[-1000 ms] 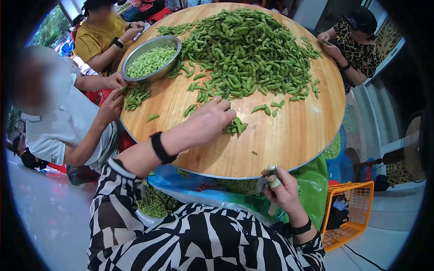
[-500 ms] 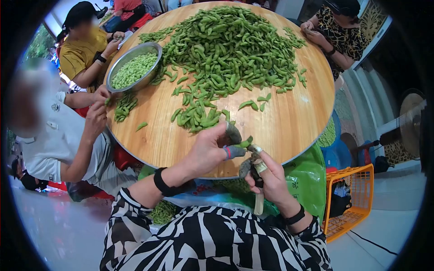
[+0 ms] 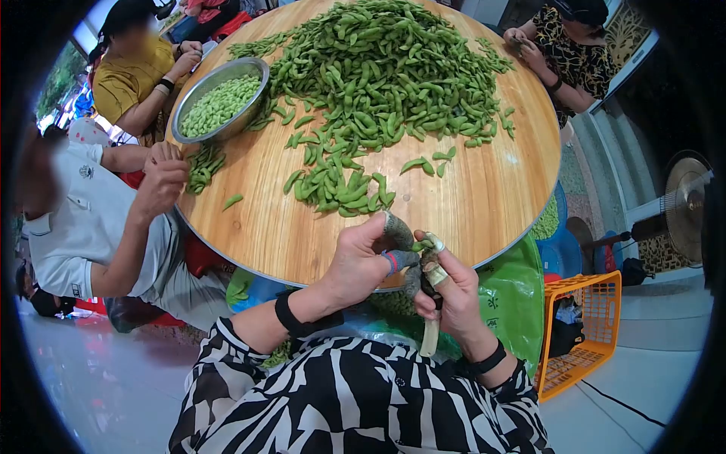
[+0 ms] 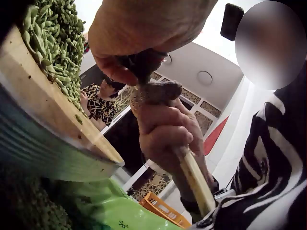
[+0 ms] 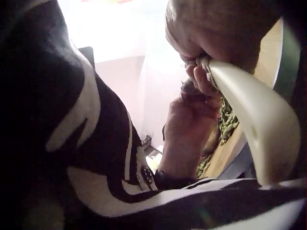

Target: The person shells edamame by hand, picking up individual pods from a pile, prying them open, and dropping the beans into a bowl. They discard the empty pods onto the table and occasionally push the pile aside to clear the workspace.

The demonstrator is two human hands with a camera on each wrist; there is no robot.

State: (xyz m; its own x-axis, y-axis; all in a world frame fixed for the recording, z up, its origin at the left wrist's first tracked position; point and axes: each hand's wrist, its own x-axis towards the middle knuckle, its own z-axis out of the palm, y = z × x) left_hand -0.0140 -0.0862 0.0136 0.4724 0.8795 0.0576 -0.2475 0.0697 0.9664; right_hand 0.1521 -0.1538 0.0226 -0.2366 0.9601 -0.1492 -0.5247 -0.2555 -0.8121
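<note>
Over the table's near edge both hands meet in the head view. My left hand point(image 3: 355, 261), with dark coverings on thumb and forefinger, pinches a soybean pod point(image 3: 419, 246). My right hand point(image 3: 456, 291) grips a tool by its pale handle point(image 3: 429, 338), which sticks out below the fist; its working end is hidden among the fingers. Light wraps cover the right thumb and forefinger, whose tips are at the pod. Up close, the handle point(image 5: 259, 120) looks smooth and curved in the right wrist view. Loose pods point(image 3: 340, 189) lie just beyond the left hand.
A big heap of soybean pods point(image 3: 393, 76) covers the far part of the round wooden table point(image 3: 484, 204). Shelled beans fill a metal bowl point(image 3: 261, 94) at the left. Other people sit around the table. An orange crate point(image 3: 582, 325) and green plastic sheeting point(image 3: 514, 303) are at the right.
My left hand was at the loose pods, then came back toward my right hand with one pod. The right hand rose slightly to meet it, and both now work close together.
</note>
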